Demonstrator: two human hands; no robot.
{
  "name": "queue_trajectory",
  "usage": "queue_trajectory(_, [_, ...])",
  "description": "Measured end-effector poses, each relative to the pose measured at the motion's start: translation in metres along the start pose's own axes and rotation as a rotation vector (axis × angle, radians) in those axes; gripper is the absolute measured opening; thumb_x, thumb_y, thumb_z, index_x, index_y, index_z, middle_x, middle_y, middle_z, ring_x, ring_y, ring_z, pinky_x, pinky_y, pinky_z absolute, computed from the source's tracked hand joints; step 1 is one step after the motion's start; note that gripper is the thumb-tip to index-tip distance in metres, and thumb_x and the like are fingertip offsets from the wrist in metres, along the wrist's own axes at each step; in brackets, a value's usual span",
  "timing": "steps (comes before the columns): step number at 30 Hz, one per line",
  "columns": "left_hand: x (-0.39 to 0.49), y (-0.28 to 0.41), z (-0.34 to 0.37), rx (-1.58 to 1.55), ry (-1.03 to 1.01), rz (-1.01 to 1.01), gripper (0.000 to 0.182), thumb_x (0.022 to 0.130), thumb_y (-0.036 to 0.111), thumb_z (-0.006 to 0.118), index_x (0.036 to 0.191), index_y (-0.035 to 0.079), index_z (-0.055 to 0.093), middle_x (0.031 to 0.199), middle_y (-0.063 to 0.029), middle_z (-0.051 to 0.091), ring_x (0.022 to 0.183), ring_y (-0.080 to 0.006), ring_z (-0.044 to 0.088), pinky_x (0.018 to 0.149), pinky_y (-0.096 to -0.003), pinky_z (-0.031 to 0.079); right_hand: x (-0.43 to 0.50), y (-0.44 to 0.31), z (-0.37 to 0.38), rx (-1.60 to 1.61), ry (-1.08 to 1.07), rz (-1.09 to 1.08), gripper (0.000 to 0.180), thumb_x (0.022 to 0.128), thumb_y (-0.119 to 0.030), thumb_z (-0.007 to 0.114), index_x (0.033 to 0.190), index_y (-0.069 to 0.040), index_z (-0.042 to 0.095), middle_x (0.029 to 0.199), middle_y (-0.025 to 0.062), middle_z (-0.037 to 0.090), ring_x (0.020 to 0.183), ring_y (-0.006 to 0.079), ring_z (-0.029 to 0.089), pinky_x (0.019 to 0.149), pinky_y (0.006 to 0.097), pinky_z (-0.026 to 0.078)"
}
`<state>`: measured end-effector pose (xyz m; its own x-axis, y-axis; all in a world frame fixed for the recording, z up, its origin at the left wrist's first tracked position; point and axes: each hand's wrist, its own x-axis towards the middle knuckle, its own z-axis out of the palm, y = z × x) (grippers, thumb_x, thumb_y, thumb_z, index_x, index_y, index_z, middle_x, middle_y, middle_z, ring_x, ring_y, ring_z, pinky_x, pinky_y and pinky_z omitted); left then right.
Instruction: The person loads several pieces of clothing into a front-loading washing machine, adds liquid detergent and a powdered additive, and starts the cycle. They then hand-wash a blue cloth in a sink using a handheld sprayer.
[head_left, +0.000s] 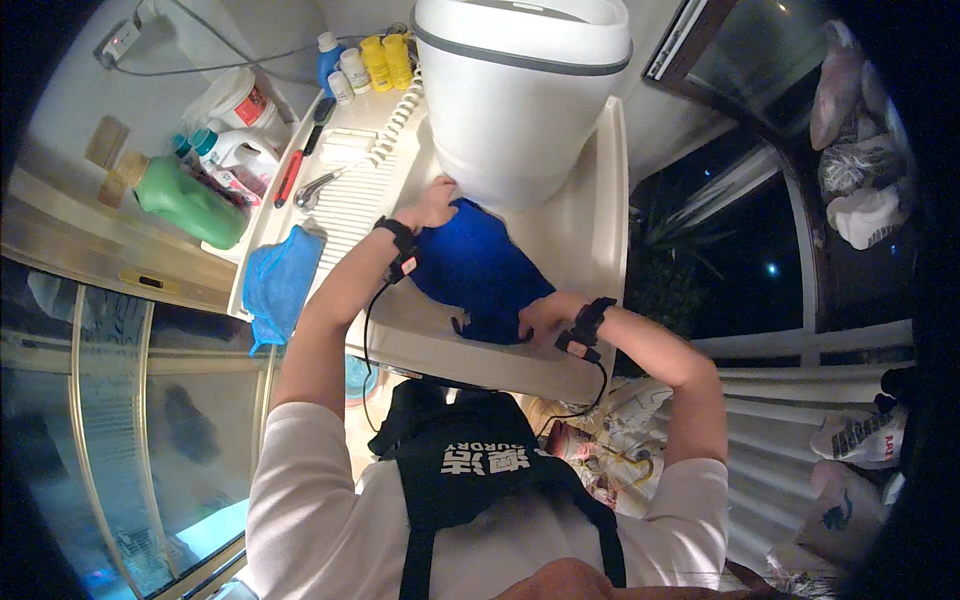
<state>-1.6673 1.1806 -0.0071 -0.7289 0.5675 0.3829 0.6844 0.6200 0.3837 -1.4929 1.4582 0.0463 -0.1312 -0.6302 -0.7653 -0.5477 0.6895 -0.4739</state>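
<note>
A dark blue cloth (480, 262) lies spread in the basin of a white sink (600, 225), in front of a large white bin-like container (517, 112) with a grey band. My left hand (435, 204) is at the cloth's upper left corner, near the container's foot; its fingers are bent and partly hidden. My right hand (546, 313) grips the cloth's lower right part near the sink's front wall. A black strap with a small device is on each wrist. A lighter blue cloth (281, 281) hangs over the sink's left edge.
On the ribbed ledge lie a red and black utility knife (289, 178), a black-handled brush (319, 120) and a shower head (311, 193) with a coiled hose (401, 112). Several small bottles (375, 64) stand behind. A green jug (187, 202) is left of the sink.
</note>
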Motion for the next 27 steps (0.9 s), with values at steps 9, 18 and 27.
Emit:
queue_trajectory(9, [-0.051, 0.014, -0.031, 0.145, -0.745, -0.405, 0.034, 0.065, 0.024, 0.078, 0.085, -0.003, 0.071, 0.084, -0.0263, 0.068, 0.083, -0.0393, 0.068, 0.075, -0.0452, 0.053, 0.019, 0.053, -0.044, -0.077, 0.510, 0.243, 0.022, 0.078, -0.023, 0.071, 0.088, -0.004, 0.073, 0.095, 0.0183, 0.070, 0.083, 0.0360, 0.066, 0.073, 0.0437, 0.053])
queue_trajectory(18, [-0.031, 0.023, -0.044, 0.288, -0.125, -0.637, 0.048, 0.076, 0.012, 0.075, 0.115, 0.002, 0.048, 0.096, -0.0225, 0.063, 0.098, -0.0396, 0.062, 0.083, -0.0453, 0.053, 0.017, 0.022, -0.045, -0.222, 0.739, 0.486, 0.022, 0.079, -0.014, 0.069, 0.093, 0.003, 0.068, 0.105, 0.0237, 0.063, 0.094, 0.0375, 0.063, 0.081, 0.0453, 0.053])
queue_trajectory(27, [-0.092, 0.096, -0.007, -0.240, -0.995, 0.358, 0.020, 0.084, 0.019, 0.067, 0.102, 0.010, 0.069, 0.103, -0.0084, 0.067, 0.110, -0.0352, 0.054, 0.092, -0.0461, 0.046, 0.013, 0.001, -0.035, -0.128, 0.643, 0.426, 0.030, 0.080, -0.011, 0.063, 0.107, 0.001, 0.068, 0.119, 0.0232, 0.059, 0.107, 0.0436, 0.058, 0.091, 0.0502, 0.051])
